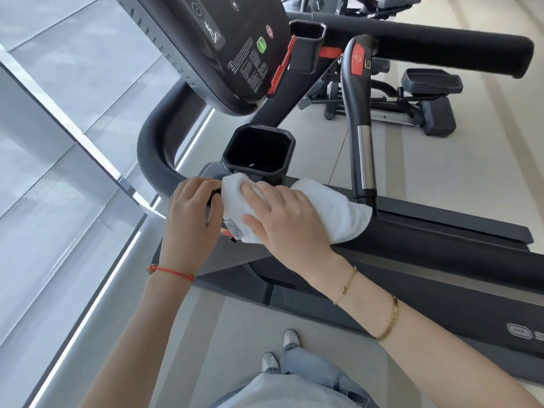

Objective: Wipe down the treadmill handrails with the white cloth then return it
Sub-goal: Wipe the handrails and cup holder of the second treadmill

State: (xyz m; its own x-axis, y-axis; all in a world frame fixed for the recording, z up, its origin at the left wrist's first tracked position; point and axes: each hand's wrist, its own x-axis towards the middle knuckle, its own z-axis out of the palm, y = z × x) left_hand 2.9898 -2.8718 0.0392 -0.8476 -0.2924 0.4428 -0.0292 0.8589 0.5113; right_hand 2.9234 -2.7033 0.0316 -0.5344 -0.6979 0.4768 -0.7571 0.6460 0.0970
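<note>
A white cloth (pixel 329 214) lies draped over the near black treadmill handrail (pixel 412 245), just below a square black cup holder (pixel 259 150). My right hand (pixel 282 219) lies flat on the cloth with its fingers spread and the thumb down the near side. My left hand (pixel 192 210) grips the handrail at the cloth's left edge, where the rail bends upward; its fingers curl round the bar beside the cloth's label. The far handrail (pixel 441 44) runs across the top right.
The treadmill console (pixel 223 39) hangs above the hands, with a curved black grip bearing a red button (pixel 357 58) to its right. The treadmill deck (pixel 441 295) stretches right. Another exercise machine (pixel 412 98) stands beyond. A glass wall (pixel 59 142) fills the left. My shoes (pixel 279 351) stand on grey floor.
</note>
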